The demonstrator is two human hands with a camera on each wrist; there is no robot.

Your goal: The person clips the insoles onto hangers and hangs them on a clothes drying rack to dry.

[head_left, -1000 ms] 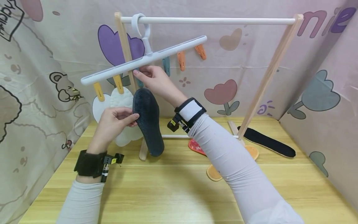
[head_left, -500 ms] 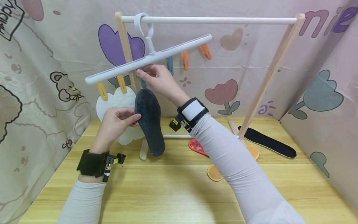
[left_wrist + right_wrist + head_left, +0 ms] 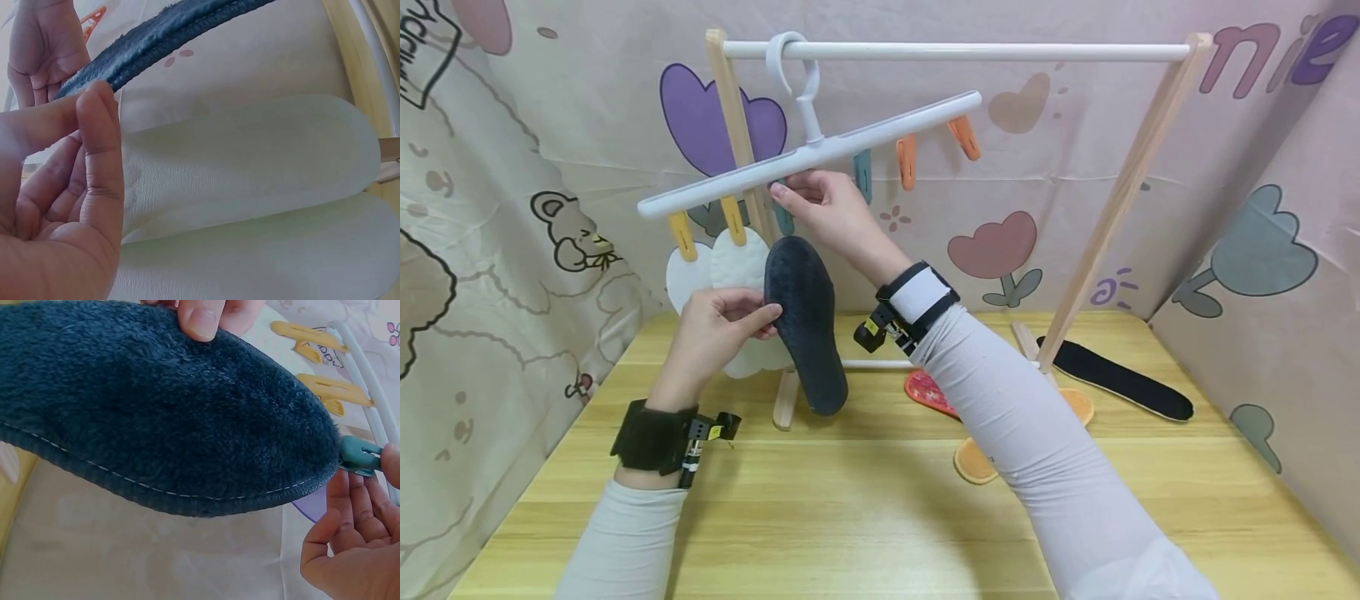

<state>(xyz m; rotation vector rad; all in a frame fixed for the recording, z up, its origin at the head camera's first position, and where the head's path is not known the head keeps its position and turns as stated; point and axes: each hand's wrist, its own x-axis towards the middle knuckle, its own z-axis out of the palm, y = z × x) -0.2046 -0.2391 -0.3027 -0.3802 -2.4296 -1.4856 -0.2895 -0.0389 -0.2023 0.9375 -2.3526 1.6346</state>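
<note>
Under the tilted white clip hanger (image 3: 808, 154), the left hand (image 3: 718, 329) pinches the dark fleece insole's (image 3: 805, 321) edge to steady it upright while the right hand (image 3: 831, 212) pinches the teal clip (image 3: 359, 456) at its toe.

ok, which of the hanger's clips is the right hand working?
The teal clip at the dark blue insole's tip, pinched by the right hand. Yellow clips hold white insoles; the other teal and orange clips hang empty.

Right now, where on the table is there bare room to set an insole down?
The wooden table is bare along its near edge, between the two sleeves. It is crowded at the back right, where the black insole, orange insole and red insole lie by the rack's post.
</note>
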